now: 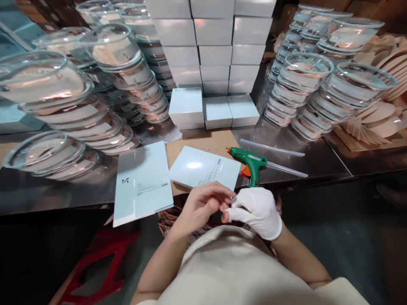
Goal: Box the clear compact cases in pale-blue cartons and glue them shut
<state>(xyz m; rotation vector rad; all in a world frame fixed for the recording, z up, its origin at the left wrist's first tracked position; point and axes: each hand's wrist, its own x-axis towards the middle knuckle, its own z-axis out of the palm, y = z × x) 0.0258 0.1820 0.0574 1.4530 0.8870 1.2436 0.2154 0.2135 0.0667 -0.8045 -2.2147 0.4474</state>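
**Hands together at the bench edge, glue gun lying just beyond**

Bare left hand (203, 203) raised close to the body, fingers loosely curled, fingertips pinched toward the thumb of the white-gloved right hand (257, 209). Right hand half-closed, thumb stretched out toward the left, its tip bare where the glove ends. Touching there; whether anything small is held between them cannot be told. No tool or box in either hand.

Just beyond the gloved hand, lying flat on the shiny metal benchtop (318, 163): green plastic hot-glue gun with orange trigger and nozzle (251, 163), nozzle pointing left, handle toward the body. Beside it two clear glue sticks (273, 148), one feeding into the gun's back, the other loose just behind.

Just ahead of the left hand, pale blue flat square carton lid (205, 167) resting on a brown cardboard sheet (206, 142). To its left, a second, larger pale blue folded carton panel with small printed text (141, 182), overhanging the bench edge.

Farther back: stacked wall of white closed boxes (213, 46), flanked on both sides by leaning stacks of clear round plastic containers (305, 93). Far right, heap of beige round puffs (381, 114). Below left, red plastic stool (101, 267) on the floor.
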